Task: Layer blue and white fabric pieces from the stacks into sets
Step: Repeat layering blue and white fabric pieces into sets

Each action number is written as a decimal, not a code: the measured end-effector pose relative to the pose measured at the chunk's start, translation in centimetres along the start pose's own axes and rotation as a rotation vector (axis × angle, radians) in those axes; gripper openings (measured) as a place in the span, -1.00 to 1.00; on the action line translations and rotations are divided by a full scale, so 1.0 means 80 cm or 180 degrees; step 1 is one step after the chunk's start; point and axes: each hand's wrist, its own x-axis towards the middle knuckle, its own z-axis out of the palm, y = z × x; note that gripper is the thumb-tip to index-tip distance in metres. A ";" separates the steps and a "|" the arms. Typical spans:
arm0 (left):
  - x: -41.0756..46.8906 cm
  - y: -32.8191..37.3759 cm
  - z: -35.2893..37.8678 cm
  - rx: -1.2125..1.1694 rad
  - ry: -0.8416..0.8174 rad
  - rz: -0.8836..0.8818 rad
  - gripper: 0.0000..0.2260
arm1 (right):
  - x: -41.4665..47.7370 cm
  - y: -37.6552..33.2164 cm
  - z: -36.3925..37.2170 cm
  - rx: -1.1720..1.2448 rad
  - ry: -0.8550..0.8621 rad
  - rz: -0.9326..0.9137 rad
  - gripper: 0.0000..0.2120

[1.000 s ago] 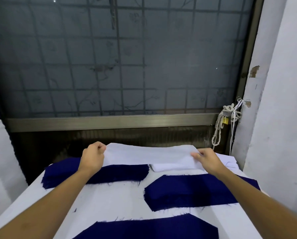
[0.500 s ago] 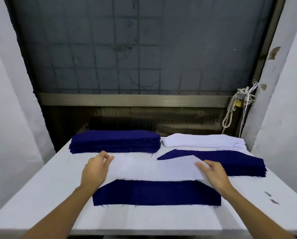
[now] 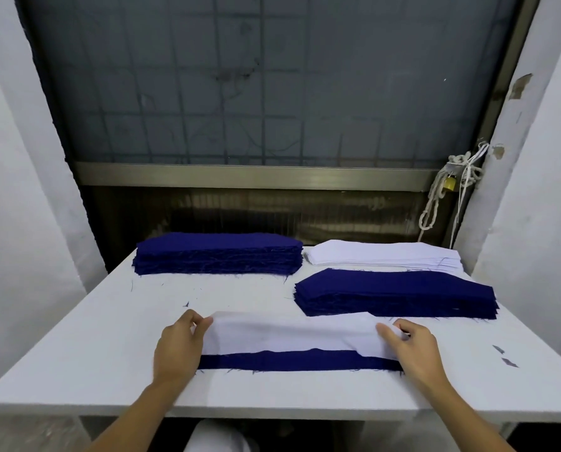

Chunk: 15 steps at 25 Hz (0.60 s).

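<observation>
Left hand (image 3: pixel 178 349): pinches the left end of the white piece (image 3: pixel 288 334) between thumb and fingers.
Right hand (image 3: pixel 416 350): fingers curled onto the right end of the white piece, holding it.
White piece: stretched between both hands at the near middle of the table (image 3: pixel 76 353), lying over the far part of the blue piece (image 3: pixel 298 360).
Blue piece: flat on the table under the white piece, with only its near strip showing.
Left blue stack (image 3: pixel 218 254): far left of the table, thick, with frayed edges.
Right blue stack (image 3: pixel 396 295): right of centre, just beyond the white piece's right end.
White stack (image 3: pixel 383 257): far right, just behind the right blue stack.
Scraps (image 3: pixel 504 355): two small dark bits on the table to the right of the right hand.
Rope (image 3: pixel 435 207): hangs at the far right by the window frame, with a padlock (image 3: pixel 449 183) on it.
</observation>
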 end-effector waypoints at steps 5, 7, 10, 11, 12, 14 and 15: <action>0.005 -0.002 -0.001 -0.0597 0.0083 -0.0181 -0.65 | -0.005 -0.003 -0.005 0.0225 0.0236 -0.0188 -0.64; 0.004 0.000 -0.002 -0.0803 0.0147 -0.0244 -0.64 | -0.006 -0.003 -0.005 0.0255 0.0299 -0.0253 -0.63; 0.003 -0.001 -0.004 -0.1022 0.0219 -0.0321 -0.69 | -0.006 -0.002 -0.004 0.0205 0.0296 -0.0358 -0.64; 0.004 -0.002 -0.004 -0.1016 0.0233 -0.0333 -0.71 | -0.006 -0.001 -0.003 0.0170 0.0289 -0.0369 -0.64; 0.004 -0.003 -0.004 -0.0946 0.0235 -0.0341 -0.72 | -0.006 0.000 -0.002 0.0109 0.0286 -0.0353 -0.63; 0.005 -0.005 -0.003 -0.0706 0.0225 -0.0369 -0.74 | -0.005 0.002 -0.002 -0.0053 0.0291 -0.0282 -0.65; 0.005 -0.006 -0.002 -0.0573 0.0217 -0.0388 -0.75 | -0.005 0.003 -0.002 -0.0125 0.0279 -0.0241 -0.67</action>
